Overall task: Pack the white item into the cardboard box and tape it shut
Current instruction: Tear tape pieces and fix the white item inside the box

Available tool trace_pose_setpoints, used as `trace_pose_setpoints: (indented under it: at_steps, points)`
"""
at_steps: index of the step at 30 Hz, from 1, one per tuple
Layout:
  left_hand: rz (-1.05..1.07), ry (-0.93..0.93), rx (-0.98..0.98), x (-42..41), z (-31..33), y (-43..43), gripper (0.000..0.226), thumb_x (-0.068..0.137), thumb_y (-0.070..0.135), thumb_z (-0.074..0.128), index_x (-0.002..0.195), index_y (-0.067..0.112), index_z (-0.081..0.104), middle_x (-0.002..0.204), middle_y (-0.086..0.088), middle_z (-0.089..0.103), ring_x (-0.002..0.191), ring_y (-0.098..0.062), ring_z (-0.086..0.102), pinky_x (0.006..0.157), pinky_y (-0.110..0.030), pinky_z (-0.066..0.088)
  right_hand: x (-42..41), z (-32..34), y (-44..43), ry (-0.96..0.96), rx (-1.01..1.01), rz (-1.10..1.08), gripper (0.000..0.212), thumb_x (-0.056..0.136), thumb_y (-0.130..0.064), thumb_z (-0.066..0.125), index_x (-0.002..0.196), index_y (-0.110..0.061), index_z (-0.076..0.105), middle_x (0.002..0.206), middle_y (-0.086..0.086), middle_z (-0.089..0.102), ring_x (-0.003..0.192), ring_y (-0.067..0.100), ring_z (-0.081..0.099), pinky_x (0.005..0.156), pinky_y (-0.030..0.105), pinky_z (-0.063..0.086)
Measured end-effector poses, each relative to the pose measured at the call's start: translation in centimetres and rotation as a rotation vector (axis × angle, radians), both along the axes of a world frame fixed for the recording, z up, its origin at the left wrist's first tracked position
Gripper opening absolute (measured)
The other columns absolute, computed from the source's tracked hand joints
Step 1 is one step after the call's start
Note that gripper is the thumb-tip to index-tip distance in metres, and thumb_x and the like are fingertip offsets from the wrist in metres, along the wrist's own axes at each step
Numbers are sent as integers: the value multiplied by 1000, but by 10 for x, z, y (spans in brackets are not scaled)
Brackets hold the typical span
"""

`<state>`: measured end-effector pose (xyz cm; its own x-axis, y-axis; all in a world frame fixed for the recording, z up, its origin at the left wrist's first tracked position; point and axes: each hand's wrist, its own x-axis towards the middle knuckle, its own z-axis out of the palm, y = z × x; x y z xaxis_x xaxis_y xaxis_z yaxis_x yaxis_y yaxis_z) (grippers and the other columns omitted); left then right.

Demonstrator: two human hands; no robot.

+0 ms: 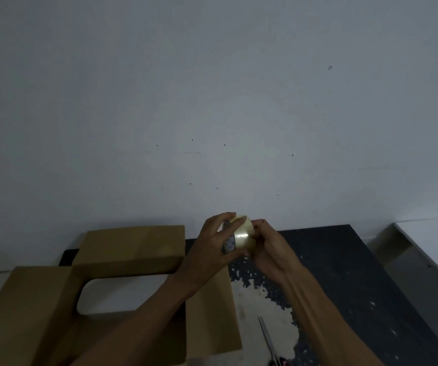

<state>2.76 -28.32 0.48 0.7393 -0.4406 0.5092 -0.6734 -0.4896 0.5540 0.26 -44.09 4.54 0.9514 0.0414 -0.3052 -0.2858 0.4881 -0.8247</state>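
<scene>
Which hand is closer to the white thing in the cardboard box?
Left. The left hand grips the clear tape roll up and right of the white rounded item in the open brown cardboard box; the right hand holds the roll's far side, farther right.

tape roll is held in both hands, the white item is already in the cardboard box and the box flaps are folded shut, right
Not the flaps: in the head view the cardboard box has its flaps open, with the white item visible inside. The tape roll is indeed held by the left hand and the right hand.
</scene>
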Motion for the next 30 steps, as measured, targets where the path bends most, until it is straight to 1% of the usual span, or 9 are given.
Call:
trace_pose_setpoints:
  at_steps: [5,9,11,16,19,21,23,27,30]
  points:
    - [8,22,-5,-2,2,0,77,84,71,46,146,24,43,145,0,42,134,-9,32,107,-5,21,0,-1,-2,10,-16,9,21,90,-3,36,102,-10,51,107,19,55,92,32,52,60,35,39]
    - [17,45,-16,-3,3,0,77,83,71,48,146,27,42,146,2,40,133,-5,30,105,-5,22,0,-2,-3,1,16,6,26,88,1,34,102,-9,53,110,22,53,102,36,48,66,39,43]
    - [18,57,-22,-4,3,-1,77,82,69,52,146,26,43,146,3,40,134,-6,31,104,-7,24,0,-3,-3,-4,19,9,26,87,1,34,101,-9,53,112,22,52,103,37,49,68,40,44]
    - [23,91,-60,-6,5,-1,75,81,56,66,146,25,44,145,5,39,133,-7,34,104,-17,37,-3,0,-4,-41,11,21,26,87,0,33,100,-5,56,111,23,54,102,37,50,72,43,44]
    - [30,125,-105,-4,3,0,72,81,55,68,144,29,44,142,10,39,129,-3,37,99,-16,41,-6,6,-5,-74,-24,57,26,94,-8,38,106,1,59,110,22,58,101,34,53,79,43,45]
    - [32,134,-126,-4,2,1,69,83,49,70,144,31,44,141,10,40,127,-1,39,96,-12,43,-6,10,-4,-93,-112,51,28,100,-15,44,111,5,59,106,20,63,97,30,59,76,40,49]
    - [33,129,-131,-4,1,2,66,85,42,72,144,30,44,141,10,40,128,-1,40,96,-12,44,-6,11,-1,-122,-168,29,22,100,-15,48,105,2,60,99,16,64,93,27,60,72,37,50]
    - [47,121,-147,-4,2,2,66,86,36,73,145,27,45,139,8,42,128,-5,42,96,-16,47,-6,10,2,-168,-228,-12,13,99,-6,47,100,-3,60,94,11,61,89,24,57,66,34,49]
    - [48,93,-123,-5,0,2,66,86,38,72,145,24,46,139,5,43,128,-10,44,95,-26,52,-6,8,4,-171,-221,-10,12,98,-1,44,99,-2,56,94,14,57,86,26,55,61,34,47]
